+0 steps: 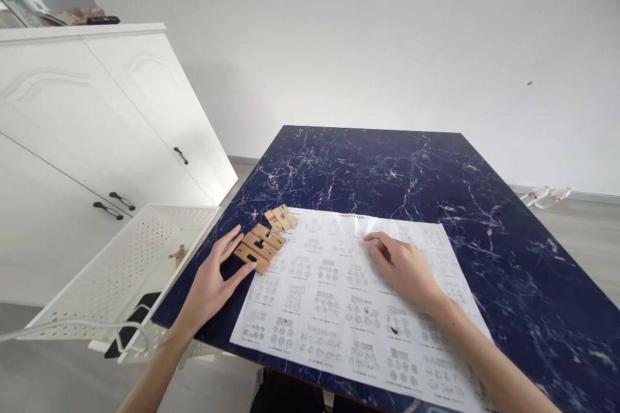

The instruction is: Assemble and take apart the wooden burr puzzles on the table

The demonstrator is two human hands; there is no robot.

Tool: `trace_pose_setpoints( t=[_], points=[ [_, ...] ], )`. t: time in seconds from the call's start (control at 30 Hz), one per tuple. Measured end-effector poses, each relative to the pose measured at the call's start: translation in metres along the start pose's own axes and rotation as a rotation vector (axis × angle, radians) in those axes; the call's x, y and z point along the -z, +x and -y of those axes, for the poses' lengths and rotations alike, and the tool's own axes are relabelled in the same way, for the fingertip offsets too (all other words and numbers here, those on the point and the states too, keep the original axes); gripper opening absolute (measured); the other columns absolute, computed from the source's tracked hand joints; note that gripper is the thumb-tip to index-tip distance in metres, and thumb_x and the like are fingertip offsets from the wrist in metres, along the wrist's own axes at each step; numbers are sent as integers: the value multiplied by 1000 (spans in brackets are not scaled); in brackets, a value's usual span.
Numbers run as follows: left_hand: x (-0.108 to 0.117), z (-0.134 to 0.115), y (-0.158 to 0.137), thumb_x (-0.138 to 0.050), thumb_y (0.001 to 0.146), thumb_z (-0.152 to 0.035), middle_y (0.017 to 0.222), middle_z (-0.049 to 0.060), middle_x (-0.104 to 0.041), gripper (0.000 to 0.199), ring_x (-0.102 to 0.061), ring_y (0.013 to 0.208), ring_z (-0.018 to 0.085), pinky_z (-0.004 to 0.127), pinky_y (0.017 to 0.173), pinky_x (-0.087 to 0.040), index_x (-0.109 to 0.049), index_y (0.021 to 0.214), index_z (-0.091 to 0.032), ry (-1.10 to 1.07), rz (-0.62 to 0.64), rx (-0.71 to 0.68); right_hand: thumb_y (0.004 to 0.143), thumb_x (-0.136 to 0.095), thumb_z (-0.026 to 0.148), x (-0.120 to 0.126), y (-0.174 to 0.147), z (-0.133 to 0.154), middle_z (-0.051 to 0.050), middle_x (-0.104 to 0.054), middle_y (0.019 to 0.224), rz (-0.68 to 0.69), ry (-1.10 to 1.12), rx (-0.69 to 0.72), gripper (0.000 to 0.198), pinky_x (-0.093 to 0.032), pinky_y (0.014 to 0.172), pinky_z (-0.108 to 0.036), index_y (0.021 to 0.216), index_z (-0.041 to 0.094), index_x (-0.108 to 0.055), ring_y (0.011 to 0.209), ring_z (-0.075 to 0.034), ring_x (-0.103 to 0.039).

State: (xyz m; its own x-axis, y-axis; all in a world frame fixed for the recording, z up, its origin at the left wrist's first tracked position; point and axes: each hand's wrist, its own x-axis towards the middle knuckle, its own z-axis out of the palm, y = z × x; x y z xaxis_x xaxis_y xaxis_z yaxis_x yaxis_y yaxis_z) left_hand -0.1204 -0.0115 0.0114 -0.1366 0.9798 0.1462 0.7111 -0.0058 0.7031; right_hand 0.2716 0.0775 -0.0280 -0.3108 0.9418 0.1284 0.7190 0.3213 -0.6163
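My left hand lies at the left of the table with thumb and fingers spread around a group of notched, numbered wooden puzzle pieces. Its thumb tip touches the lower edge of the group. Just beyond sits a smaller cluster of paler wooden pieces. A large white instruction sheet with rows of printed diagrams is spread on the table, the darker pieces overlapping its left edge. On its upper right part rests my right hand, fingers curled in and index fingertip on the paper; no object shows in it.
The blue marbled table extends to the white wall. Left of it stand a white perforated basket holding a small wooden piece, a white cable, and a white cabinet. Clear bottles are on the floor at right.
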Motion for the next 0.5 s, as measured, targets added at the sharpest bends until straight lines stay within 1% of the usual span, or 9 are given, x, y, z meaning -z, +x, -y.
trace_pose_setpoints(
  t=[0.1,0.23,0.3,0.4,0.5],
  points=[
    [0,-2,9,-67,98,-58,166,10,-50,65,-53,151,35,55,122,-49,-48,154,-32,-85,-43,9,111,-39,46,5,-1,3,-4,-72,72,7,-39,29,40,-38,52,-29,123,21,-68,56,-19,-63],
    [4,-5,14,-62,102,-56,162,11,-55,54,-60,145,33,53,121,-51,-51,148,-29,-141,-74,34,111,-40,44,24,-14,10,-6,-78,86,61,-68,80,39,-47,57,-31,133,23,-66,63,-22,-70],
    [6,-4,14,-60,103,-56,161,11,-57,52,-62,143,32,51,119,-53,-51,147,-30,-128,-75,57,112,-44,45,36,-29,14,-4,-79,90,97,-36,99,37,-51,59,-32,136,27,-66,64,-21,-71],
    [7,2,14,-60,102,-58,154,11,-64,52,-63,142,33,50,116,-55,-52,144,-30,-88,-93,101,112,-47,49,44,-58,16,-2,-77,84,101,76,76,35,-52,54,-28,130,30,-69,56,-18,-68],
    [8,7,15,-62,99,-61,151,10,-66,55,-65,140,33,49,117,-55,-53,144,-31,-86,-99,122,110,-48,57,39,-89,11,-1,-75,78,-7,162,-31,38,-53,52,-26,124,31,-72,56,-18,-68]
  ],
)
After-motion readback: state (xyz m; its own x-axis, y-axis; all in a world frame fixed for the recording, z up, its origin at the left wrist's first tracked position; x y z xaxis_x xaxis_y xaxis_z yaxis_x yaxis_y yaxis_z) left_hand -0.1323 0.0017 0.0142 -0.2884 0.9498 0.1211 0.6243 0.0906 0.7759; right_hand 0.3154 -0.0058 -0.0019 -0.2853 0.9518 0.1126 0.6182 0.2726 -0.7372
